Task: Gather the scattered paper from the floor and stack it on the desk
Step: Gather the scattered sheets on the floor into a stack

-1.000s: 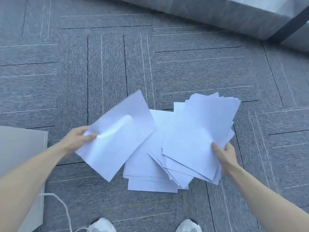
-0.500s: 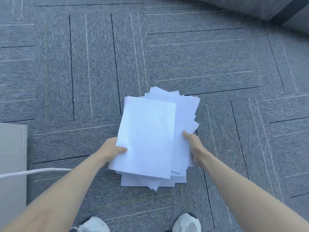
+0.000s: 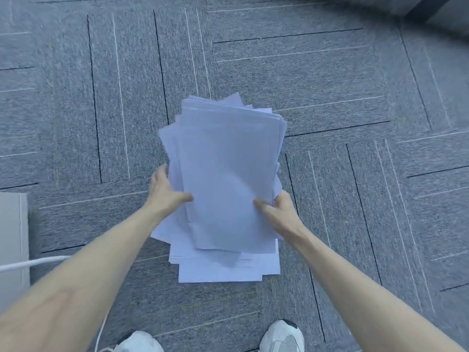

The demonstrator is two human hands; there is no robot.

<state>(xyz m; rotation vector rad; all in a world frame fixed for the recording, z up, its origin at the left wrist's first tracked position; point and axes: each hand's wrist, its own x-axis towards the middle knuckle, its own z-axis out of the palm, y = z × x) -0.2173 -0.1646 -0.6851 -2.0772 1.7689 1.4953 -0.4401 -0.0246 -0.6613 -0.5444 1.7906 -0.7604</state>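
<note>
A loose stack of white paper (image 3: 225,179) fills the middle of the view above the grey carpet. My left hand (image 3: 165,191) grips its left edge, thumb on top of the sheets. My right hand (image 3: 278,212) grips the right edge, thumb also on top. The sheets are roughly lined up, with corners fanning out at the top and left. A few more sheets (image 3: 223,271) show below the held bundle; whether they lie on the floor or belong to the held stack I cannot tell. No desk top is in view.
Grey carpet tiles (image 3: 355,148) cover the floor. A pale grey furniture panel (image 3: 12,240) stands at the left edge, with a white cable (image 3: 33,262) running from it. My two white shoes (image 3: 281,337) are at the bottom. A dark furniture base (image 3: 418,8) sits top right.
A second ago the left hand held one sheet apart from the right hand's fan. It came onto that bundle, and both hands now squeeze the sheets into a narrower, straighter stack.
</note>
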